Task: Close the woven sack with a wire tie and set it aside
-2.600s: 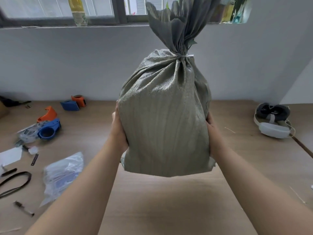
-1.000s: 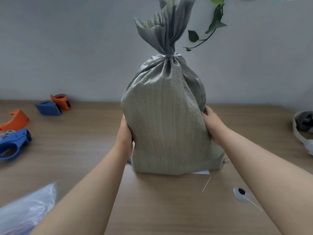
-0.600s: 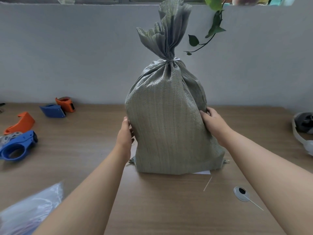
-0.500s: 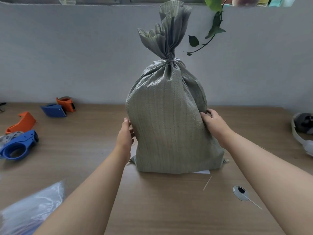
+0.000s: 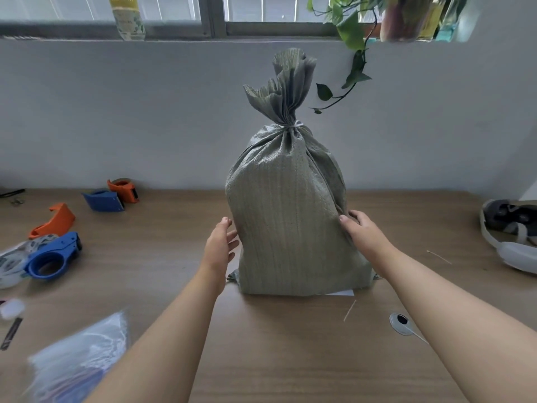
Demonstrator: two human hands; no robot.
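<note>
Tied sack (image 5: 287,228) upright on table (image 5: 174,257) — left hand (image 5: 218,245) open at 9 o'clock, just clear; right hand (image 5: 361,232) spread flat, touching at 3.

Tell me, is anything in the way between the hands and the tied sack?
Nothing visible. The left hand is open just beside the sack, a small gap apart; the right hand rests against its other side. The sack stands upright on the table.
</note>
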